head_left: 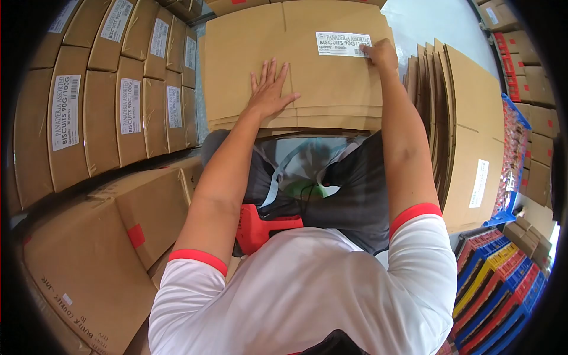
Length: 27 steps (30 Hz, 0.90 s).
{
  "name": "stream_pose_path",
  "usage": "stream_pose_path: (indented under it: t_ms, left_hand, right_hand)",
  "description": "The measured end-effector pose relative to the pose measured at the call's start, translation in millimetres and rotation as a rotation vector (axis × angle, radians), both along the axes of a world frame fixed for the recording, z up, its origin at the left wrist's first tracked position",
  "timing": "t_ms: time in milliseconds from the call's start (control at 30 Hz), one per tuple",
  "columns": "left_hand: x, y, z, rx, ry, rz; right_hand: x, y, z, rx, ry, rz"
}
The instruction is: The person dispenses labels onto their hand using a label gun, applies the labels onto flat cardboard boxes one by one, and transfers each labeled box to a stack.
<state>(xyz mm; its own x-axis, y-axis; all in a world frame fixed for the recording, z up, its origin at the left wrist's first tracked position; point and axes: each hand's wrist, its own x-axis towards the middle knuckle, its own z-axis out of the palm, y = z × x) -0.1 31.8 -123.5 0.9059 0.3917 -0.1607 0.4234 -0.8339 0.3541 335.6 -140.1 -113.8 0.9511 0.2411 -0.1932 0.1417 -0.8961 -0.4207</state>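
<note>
A stack of flat cardboard sheets lies in front of my knees. A white printed label reading "Panaderia Assorted Biscuits 90g/100g" is on the top sheet, at its upper right. My right hand is at the label's right end, fingers curled in and the thumb on the label. My left hand lies flat on the top sheet, left of the middle, with its fingers spread and nothing in it.
Labelled cartons are stacked at the left, with larger boxes below them. More flattened cardboard leans at the right, near coloured crates. A red plastic object is by my lap.
</note>
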Motion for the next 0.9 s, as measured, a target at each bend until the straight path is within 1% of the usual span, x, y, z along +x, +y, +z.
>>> stream_pose_path:
  t_ms: [100,133,167,233,267,333,367,433,467,500,533,567,600,633,667,700,767,800,867,900]
  left_hand:
    - [2,0,1,0.023,-0.007,-0.001]
    - [1,-1,2,0.032,0.002,0.006]
    - [0,-2,2,0.031,0.002,0.010]
    - [0,-1,2,0.006,0.010,0.011]
    - [0,-2,3,0.003,0.007,0.012]
    - [1,-3,4,0.013,0.017,0.015]
    - [2,-3,5,0.016,0.012,0.010]
    - [2,0,-2,0.014,0.014,-0.002]
    - [2,1,-4,0.023,0.003,-0.016]
    - [2,2,-6,0.023,0.026,-0.013]
    - [3,4,-7,0.026,0.046,-0.013]
    - [4,4,-6,0.042,0.027,-0.037]
    - [4,3,-5,0.028,0.068,-0.021]
    - [3,2,-4,0.011,0.110,-0.004]
    - [1,0,-4,0.020,0.097,-0.025]
    - [-2,-1,-4,0.021,0.125,-0.028]
    - [-7,-2,8,0.031,0.146,-0.042]
    - [-7,-3,19,0.011,0.190,-0.062]
    - [-12,3,33,-0.004,0.237,-0.096]
    - [-17,13,39,-0.132,0.130,-0.151]
  right_hand:
    - [14,-17,3,-0.001,0.029,-0.079]
    - [27,-24,7,-0.043,0.168,-0.038]
    - [28,-32,2,-0.045,0.168,-0.034]
    - [15,-50,12,0.001,-0.059,-0.137]
    - [14,-54,11,-0.001,-0.062,-0.137]
    - [16,-64,-5,-0.038,-0.193,-0.014]
    - [18,-66,-8,-0.036,-0.198,-0.019]
    - [16,-70,0,0.103,0.002,-0.038]
    - [16,-71,6,0.056,0.085,-0.029]
    - [18,-74,2,0.069,0.070,-0.046]
    - [24,-76,-18,0.110,0.066,-0.044]
    - [31,-81,-23,0.152,0.059,-0.044]
    - [31,-87,-9,0.167,0.039,-0.067]
    - [21,-90,8,0.237,0.216,-0.142]
    - [9,-94,22,0.308,0.396,-0.210]
    - [-1,-98,31,0.319,0.382,-0.224]
    - [-22,-104,45,0.837,0.627,-0.048]
    - [-32,-104,55,0.852,0.613,-0.058]
    - [-54,-113,81,1.015,0.437,0.177]
    - [-62,-128,93,1.022,0.426,0.165]
